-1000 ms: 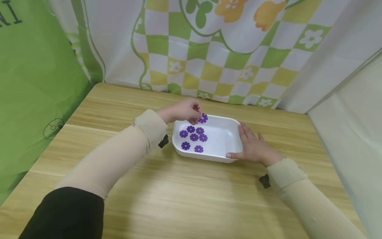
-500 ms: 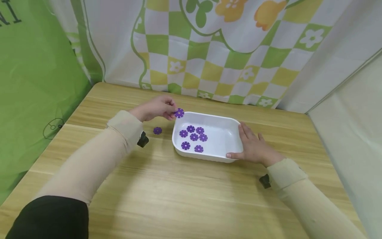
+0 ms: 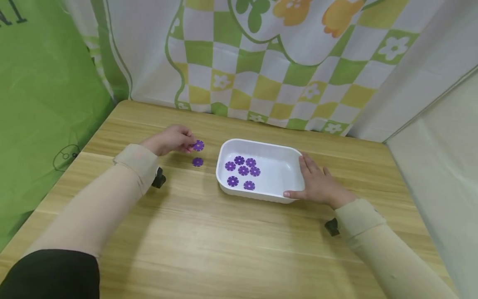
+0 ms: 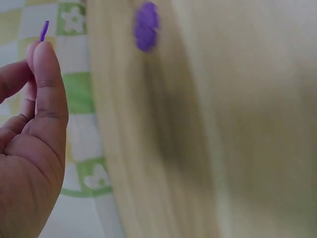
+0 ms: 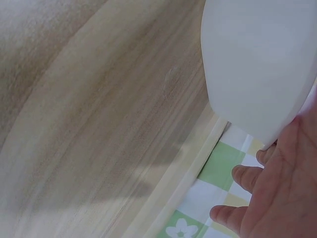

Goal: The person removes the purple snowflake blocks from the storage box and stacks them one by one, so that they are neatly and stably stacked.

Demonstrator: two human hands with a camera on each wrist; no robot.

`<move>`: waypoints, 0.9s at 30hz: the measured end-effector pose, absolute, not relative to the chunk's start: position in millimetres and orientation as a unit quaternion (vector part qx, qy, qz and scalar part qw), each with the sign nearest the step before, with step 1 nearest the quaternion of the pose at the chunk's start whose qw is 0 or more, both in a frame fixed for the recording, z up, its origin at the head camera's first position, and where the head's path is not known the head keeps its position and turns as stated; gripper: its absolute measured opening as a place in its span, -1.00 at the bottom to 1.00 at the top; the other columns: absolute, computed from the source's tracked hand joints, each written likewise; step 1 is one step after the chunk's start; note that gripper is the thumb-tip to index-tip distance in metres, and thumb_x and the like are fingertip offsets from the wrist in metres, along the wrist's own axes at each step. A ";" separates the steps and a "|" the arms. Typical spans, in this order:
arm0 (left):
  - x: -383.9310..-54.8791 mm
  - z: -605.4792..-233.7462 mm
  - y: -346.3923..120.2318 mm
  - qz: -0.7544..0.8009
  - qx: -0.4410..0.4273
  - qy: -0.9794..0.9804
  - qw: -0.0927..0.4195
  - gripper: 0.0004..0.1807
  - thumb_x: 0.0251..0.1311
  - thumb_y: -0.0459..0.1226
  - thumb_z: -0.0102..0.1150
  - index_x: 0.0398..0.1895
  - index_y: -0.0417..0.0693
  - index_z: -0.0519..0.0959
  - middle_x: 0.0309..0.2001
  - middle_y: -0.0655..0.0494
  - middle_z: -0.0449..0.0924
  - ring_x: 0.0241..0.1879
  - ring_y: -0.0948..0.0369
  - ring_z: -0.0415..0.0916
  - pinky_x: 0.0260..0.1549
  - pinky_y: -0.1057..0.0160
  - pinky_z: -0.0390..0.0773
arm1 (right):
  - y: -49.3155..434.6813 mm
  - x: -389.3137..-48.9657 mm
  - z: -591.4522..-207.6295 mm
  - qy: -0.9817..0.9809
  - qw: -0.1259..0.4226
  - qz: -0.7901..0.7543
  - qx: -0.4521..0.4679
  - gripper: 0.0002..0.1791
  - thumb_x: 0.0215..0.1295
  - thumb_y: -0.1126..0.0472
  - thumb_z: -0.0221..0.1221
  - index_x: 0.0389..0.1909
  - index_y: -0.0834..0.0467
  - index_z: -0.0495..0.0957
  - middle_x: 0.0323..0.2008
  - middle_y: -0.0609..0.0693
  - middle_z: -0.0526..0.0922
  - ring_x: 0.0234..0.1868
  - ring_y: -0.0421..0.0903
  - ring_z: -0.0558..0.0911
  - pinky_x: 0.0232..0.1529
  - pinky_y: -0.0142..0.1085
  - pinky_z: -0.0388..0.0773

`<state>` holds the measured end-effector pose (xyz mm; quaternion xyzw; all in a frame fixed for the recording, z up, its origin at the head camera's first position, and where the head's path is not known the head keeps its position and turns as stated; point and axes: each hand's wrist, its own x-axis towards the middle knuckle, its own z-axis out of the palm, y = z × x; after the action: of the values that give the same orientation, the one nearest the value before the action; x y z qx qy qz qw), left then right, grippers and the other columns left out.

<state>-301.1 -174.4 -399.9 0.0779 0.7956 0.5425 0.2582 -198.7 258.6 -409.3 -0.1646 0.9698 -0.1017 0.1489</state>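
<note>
In the head view my left hand [image 3: 174, 139] pinches a purple notched plastic disc [image 3: 198, 145] between thumb and fingertips, above the table left of the white tray [image 3: 281, 168]. The left wrist view shows the pinched disc [image 4: 44, 30] edge-on at the thumb tip. Just in front of it, a second purple disc [image 3: 197, 162] lies flat on the wood. Several more purple discs [image 3: 243, 170] are spread over the left half of the tray floor. My right hand [image 3: 317, 182] rests against the tray's right end, thumb on the near rim, fingers extended along the end wall.
The wooden table [image 3: 209, 249] runs back to a checked, flower-patterned curtain [image 3: 269, 70]. A green cloth [image 3: 45, 104] hangs at the left side, with a thin dark wire loop [image 3: 66, 157] beside the table's left edge.
My left hand has carried the pinched disc left, from over the tray to above the table. The disc on the table came into view as the hand moved off. My right hand stays at the tray.
</note>
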 end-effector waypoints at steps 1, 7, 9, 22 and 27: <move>-301.1 -402.4 -177.6 0.534 0.075 0.799 0.264 -0.88 0.52 -0.46 -0.04 -0.12 -0.42 0.46 -0.32 -0.01 0.53 -0.34 0.21 0.54 -0.18 0.27 0.70 | 258.5 -198.4 -409.4 0.970 0.150 -0.102 -0.165 0.42 0.21 -0.42 0.29 0.56 0.51 -0.29 0.59 0.43 -0.31 0.56 0.42 -0.11 0.38 0.50 -0.10; -301.4 -420.7 -181.7 0.499 0.064 0.812 0.295 -0.88 0.48 -0.50 -0.03 -0.14 -0.46 0.48 -0.37 0.01 0.53 -0.40 0.24 0.51 -0.32 0.37 0.67 | 259.6 -198.3 -408.7 0.969 0.150 -0.105 -0.167 0.44 0.20 -0.44 0.28 0.56 0.50 -0.31 0.58 0.45 -0.33 0.56 0.43 -0.11 0.38 0.50 -0.09; -300.8 -425.4 -179.6 0.494 0.055 0.814 0.303 -0.88 0.47 -0.50 -0.03 -0.13 -0.48 0.48 -0.38 0.00 0.54 -0.42 0.25 0.50 -0.35 0.38 0.66 | 260.2 -198.4 -409.7 0.969 0.150 -0.107 -0.166 0.44 0.20 -0.43 0.29 0.56 0.50 -0.32 0.58 0.44 -0.34 0.55 0.44 -0.11 0.38 0.50 -0.09; -301.6 -440.6 -171.5 0.455 0.061 0.838 0.296 -0.90 0.45 -0.47 0.03 -0.25 -0.38 0.50 -0.43 0.02 0.55 -0.48 0.25 0.52 -0.41 0.37 0.66 | 259.9 -198.2 -408.9 0.967 0.159 -0.112 -0.165 0.42 0.24 -0.43 0.27 0.56 0.49 -0.33 0.59 0.43 -0.37 0.56 0.42 -0.12 0.41 0.45 -0.11; -300.4 -440.0 -167.7 0.421 0.076 0.858 0.284 -0.88 0.42 -0.44 0.09 -0.33 -0.31 0.49 -0.46 0.04 0.54 -0.51 0.26 0.51 -0.45 0.38 0.65 | 261.3 -199.1 -409.6 0.966 0.164 -0.113 -0.163 0.42 0.24 -0.42 0.27 0.57 0.47 -0.34 0.60 0.40 -0.39 0.57 0.41 -0.15 0.42 0.44 -0.13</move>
<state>-300.4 -167.7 -440.0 0.0761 0.8584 0.4205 0.2838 -199.1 261.3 -409.6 -0.1626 0.9665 -0.1131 0.1635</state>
